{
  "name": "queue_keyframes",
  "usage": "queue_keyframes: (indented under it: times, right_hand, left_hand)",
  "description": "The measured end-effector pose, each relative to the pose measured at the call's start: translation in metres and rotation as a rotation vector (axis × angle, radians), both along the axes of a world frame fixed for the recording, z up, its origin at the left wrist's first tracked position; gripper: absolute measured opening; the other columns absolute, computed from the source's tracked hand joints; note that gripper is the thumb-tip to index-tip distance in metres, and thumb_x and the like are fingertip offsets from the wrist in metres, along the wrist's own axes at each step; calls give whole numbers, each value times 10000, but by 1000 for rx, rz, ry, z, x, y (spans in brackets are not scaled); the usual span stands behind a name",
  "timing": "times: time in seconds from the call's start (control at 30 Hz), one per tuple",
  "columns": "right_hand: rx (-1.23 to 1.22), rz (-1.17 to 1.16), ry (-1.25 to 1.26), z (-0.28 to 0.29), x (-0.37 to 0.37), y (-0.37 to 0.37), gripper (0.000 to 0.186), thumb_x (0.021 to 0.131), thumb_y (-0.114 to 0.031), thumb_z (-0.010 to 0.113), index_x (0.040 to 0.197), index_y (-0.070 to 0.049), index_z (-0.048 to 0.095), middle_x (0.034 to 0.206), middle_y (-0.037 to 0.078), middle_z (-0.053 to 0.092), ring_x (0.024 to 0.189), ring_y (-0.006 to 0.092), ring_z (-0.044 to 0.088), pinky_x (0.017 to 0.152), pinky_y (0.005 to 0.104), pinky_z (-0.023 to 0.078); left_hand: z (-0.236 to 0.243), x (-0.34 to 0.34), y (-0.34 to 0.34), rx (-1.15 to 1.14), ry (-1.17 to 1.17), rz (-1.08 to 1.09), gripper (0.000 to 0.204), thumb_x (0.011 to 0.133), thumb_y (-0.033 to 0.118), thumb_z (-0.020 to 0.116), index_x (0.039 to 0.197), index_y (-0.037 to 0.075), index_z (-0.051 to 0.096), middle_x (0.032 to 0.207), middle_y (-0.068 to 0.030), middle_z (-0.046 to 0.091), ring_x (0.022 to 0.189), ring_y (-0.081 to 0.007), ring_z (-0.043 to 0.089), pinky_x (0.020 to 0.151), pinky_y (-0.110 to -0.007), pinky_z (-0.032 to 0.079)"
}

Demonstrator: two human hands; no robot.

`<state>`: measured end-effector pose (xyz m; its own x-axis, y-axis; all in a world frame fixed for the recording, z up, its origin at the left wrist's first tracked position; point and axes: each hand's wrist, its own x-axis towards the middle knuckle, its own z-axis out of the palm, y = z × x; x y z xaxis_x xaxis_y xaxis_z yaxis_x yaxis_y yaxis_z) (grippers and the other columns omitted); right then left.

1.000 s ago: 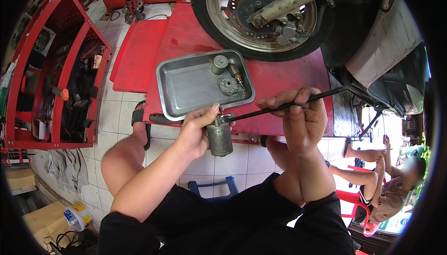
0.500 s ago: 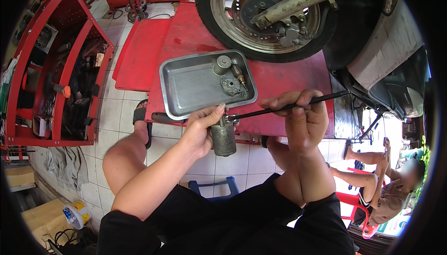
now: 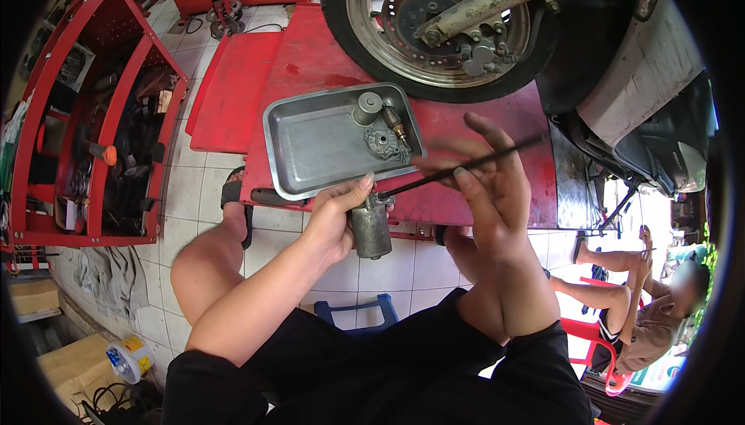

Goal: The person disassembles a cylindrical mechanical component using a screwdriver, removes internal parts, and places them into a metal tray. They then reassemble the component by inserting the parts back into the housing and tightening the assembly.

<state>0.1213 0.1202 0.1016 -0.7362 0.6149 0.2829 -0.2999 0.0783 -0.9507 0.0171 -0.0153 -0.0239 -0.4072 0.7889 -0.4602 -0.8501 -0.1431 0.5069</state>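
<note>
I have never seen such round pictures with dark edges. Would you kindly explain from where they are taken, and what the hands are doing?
There is no robot here, only a person's two bare hands. A wide fisheye camera on the head looks down, so straight edges bend. The left hand holds a grey metal cylinder. The right hand is at a long dark tool, whose end meets the cylinder's top; blurred fingers make its grip hard to tell. On the red platform rests a metal tray with three small metal parts at its right side. Beyond is a wheel.
</note>
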Motion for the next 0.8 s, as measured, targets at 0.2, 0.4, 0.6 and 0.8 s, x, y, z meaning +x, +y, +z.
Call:
queue_keyframes:
  times: [0.2, 0.4, 0.6, 0.8]
  right_hand:
    - [439, 66, -306, -7, 16, 27, 391, 900, 112, 607, 1277, 91, 503, 1015, 156, 713, 1001, 232, 706, 912, 343, 562]
    - [292, 198, -142, -21, 24, 38, 386, 899, 134, 591, 1271, 82, 499, 1062, 187, 695, 1079, 278, 684, 941, 375, 548]
    - [134, 202, -48, -8, 14, 22, 363, 897, 150, 577, 1243, 72, 501, 1085, 214, 684, 1040, 294, 701, 930, 388, 551]
    - [248, 286, -97, -22, 25, 38, 313, 906, 122, 578, 1200, 44, 505, 1123, 252, 675, 1022, 281, 705, 919, 374, 546]
  left_hand:
    - [3, 3, 1, -17, 9, 3, 320, 989, 290, 621, 1049, -24, 600, 955, -219, 678, 866, -286, 699, 785, -388, 587]
    - [3, 4, 2, -11, 9, 0, 311, 986, 285, 628, 1050, -19, 604, 950, -215, 678, 866, -286, 699, 784, -390, 587]
    - [4, 5, 1, -35, -30, 9, 303, 969, 270, 658, 1050, -18, 609, 946, -198, 680, 870, -288, 701, 781, -390, 589]
    - [2, 7, -1, -8, 30, 25, 302, 967, 267, 662, 1044, -21, 612, 936, -179, 677, 874, -280, 703, 786, -394, 586]
